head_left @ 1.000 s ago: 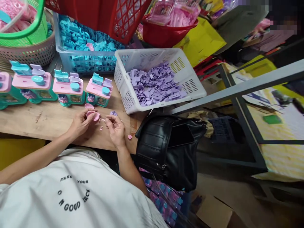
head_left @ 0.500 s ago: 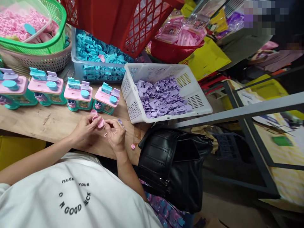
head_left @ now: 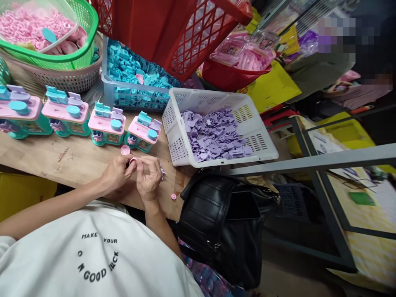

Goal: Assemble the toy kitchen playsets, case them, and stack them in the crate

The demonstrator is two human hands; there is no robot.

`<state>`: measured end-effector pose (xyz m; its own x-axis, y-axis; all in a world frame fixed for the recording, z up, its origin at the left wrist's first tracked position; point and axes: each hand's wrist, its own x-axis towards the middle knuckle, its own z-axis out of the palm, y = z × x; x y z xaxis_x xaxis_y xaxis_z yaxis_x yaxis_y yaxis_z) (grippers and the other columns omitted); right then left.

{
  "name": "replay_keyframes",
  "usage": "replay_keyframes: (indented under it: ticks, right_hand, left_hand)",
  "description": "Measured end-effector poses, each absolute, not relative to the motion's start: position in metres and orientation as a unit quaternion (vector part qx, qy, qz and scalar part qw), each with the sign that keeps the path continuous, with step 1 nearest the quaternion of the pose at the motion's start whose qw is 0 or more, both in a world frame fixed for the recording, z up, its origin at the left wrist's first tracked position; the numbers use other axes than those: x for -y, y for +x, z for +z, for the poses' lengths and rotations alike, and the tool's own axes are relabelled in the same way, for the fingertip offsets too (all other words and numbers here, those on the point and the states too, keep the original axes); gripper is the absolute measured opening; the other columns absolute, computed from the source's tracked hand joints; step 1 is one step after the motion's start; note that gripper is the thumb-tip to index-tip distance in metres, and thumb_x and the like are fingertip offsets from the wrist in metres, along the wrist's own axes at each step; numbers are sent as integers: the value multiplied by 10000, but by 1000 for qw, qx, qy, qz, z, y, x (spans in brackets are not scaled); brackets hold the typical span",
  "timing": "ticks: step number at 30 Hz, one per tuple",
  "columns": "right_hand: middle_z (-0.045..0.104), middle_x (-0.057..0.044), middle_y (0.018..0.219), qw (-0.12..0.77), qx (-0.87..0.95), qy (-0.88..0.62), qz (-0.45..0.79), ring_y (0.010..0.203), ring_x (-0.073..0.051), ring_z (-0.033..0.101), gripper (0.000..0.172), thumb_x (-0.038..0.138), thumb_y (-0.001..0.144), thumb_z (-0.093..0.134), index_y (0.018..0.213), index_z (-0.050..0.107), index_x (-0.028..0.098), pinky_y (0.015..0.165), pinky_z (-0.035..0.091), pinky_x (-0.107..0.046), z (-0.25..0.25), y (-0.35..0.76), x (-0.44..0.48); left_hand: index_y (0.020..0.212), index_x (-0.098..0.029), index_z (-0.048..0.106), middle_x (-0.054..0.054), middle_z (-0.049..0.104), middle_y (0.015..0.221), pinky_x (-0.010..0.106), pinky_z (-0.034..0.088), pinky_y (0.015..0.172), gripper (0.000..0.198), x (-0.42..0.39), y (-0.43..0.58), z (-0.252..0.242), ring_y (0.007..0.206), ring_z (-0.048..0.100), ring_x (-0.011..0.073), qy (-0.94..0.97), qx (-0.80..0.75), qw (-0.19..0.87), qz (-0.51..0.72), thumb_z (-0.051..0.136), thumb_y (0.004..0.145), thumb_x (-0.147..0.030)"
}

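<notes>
The left hand point(head_left: 119, 173) and right hand point(head_left: 149, 178) meet fingertip to fingertip, both pinched narrow around a small pink part point(head_left: 133, 160) just above the wooden surface point(head_left: 71, 159). This looks like fitting a tiny piece onto it; seating it calls for fine alignment. A pink cap point(head_left: 125, 149) lies just beyond, before a row of toy kitchens point(head_left: 107, 126), with a white basket point(head_left: 262, 136) of lilac pieces point(head_left: 215, 136) to the right.

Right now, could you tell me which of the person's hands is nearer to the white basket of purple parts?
The right hand. It sits just left of the white basket, near its front corner, while the left hand lies further left, beyond the right hand.
</notes>
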<state>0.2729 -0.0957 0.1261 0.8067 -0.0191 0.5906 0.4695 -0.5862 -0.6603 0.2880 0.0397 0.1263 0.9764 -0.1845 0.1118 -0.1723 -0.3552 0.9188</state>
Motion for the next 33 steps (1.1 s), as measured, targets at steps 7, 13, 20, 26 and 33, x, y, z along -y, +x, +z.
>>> replay_keyframes:
  ticks: [7,13,20,26,33]
  right_hand:
    - [732,-63,897,413,156,-834,-332,913,-174,724,160,263,1025,559,913,657,203,847,589,-346,125,272,93]
    - [728,-62,885,430,128,-830,-333,877,-161,716,174,244,1020,566,871,645,199,839,591,-334,125,270,90]
    - [732,-77,898,395,119,-852,-322,892,-178,720,204,274,1031,528,867,630,212,855,580,-366,121,269,89]
    - [718,-42,836,350,126,-850,-373,918,-189,715,183,215,1017,564,844,622,221,908,527,-400,121,269,81]
    - [712,-43,842,391,104,-854,-326,907,-182,692,237,300,1035,556,837,654,213,880,528,-356,115,272,82]
  left_hand:
    - [785,-126,662,31,614,644,231,352,590,284,-39,287,126,568,487,113,857,103,505,-26,450,913,-267]
    - [780,-131,671,64,668,679,240,371,593,283,-38,287,123,570,539,127,874,113,472,-13,445,908,-243]
    - [850,-138,692,107,726,764,247,456,636,280,-39,287,116,643,632,165,891,131,435,17,450,937,-249]
    - [937,-143,688,127,728,808,271,486,661,246,-40,287,113,724,679,214,915,152,372,50,485,944,-282]
    - [898,-118,704,142,728,794,278,385,599,277,-38,291,121,675,647,215,937,119,329,-4,470,933,-262]
